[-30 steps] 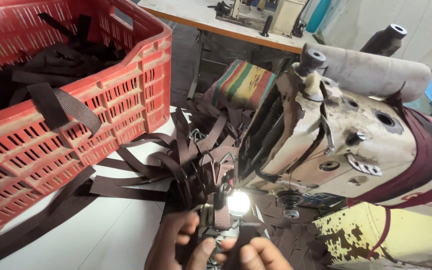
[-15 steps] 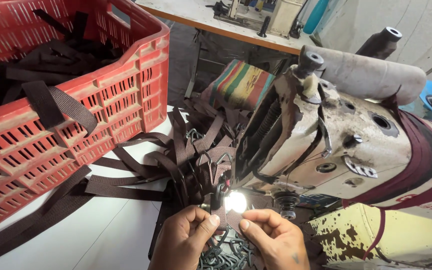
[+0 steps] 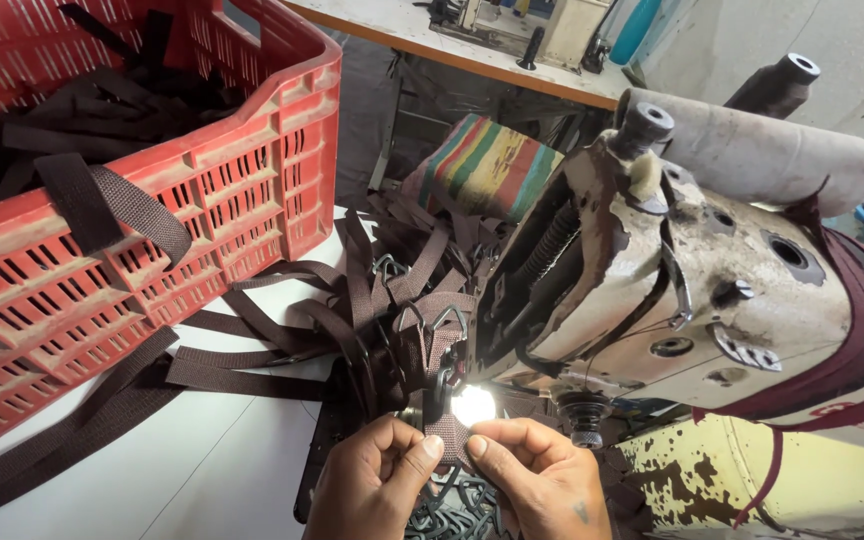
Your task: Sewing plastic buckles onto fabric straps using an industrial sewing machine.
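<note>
Both hands pinch one brown strap (image 3: 449,432) at the worktop's near edge: left hand (image 3: 372,480), right hand (image 3: 542,480). Sewing machine (image 3: 692,290) just beyond.

No labels, signs or screens show anywhere in the frame. The one thing of the package kind is the large red slatted plastic crate (image 3: 152,200) filling the upper left and left side; it is rectangular, with rows of narrow slots in its walls and a thick rim. It stands on the white tabletop (image 3: 192,470) at lower left. Dark brown woven straps (image 3: 112,205) lie piled inside it, and one strap hangs over its near rim. Any markings on its walls are too small to tell.
</note>
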